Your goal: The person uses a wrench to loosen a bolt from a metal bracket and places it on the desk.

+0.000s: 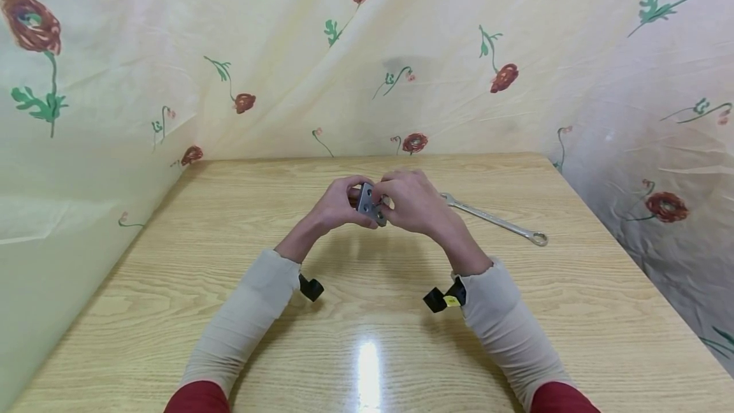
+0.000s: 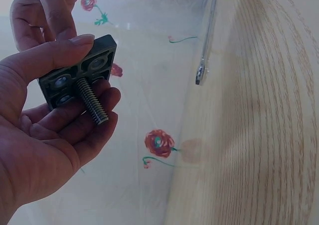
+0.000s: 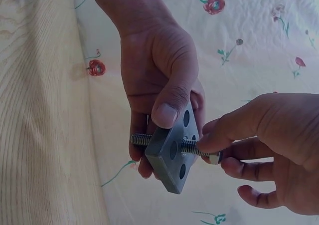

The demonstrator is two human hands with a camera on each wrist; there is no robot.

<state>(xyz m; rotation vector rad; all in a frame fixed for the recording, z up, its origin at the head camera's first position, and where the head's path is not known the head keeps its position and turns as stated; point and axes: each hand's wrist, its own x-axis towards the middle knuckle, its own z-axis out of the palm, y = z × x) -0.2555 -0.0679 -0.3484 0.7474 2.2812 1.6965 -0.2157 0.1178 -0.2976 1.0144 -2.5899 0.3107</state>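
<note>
My left hand [image 1: 335,204] grips a dark grey square plate [image 3: 158,157] by its edges, thumb on one side and fingers round the other. Several holes pierce the plate's corners. Through its middle runs a threaded bolt [image 2: 91,100], which sticks out on both sides. In the right wrist view, my right hand [image 3: 279,150] pinches the bolt near its hex head [image 3: 215,157] between thumb and fingers. Both hands meet above the table, and in the head view the right fingers hide most of the bolt.
A combination wrench [image 1: 496,218] lies on the wood-grain table [image 1: 172,311] to the right of my hands. A flowered cloth [image 1: 287,50] hangs behind the table and along its sides. Small black wrist cameras [image 1: 311,288] sit under both forearms.
</note>
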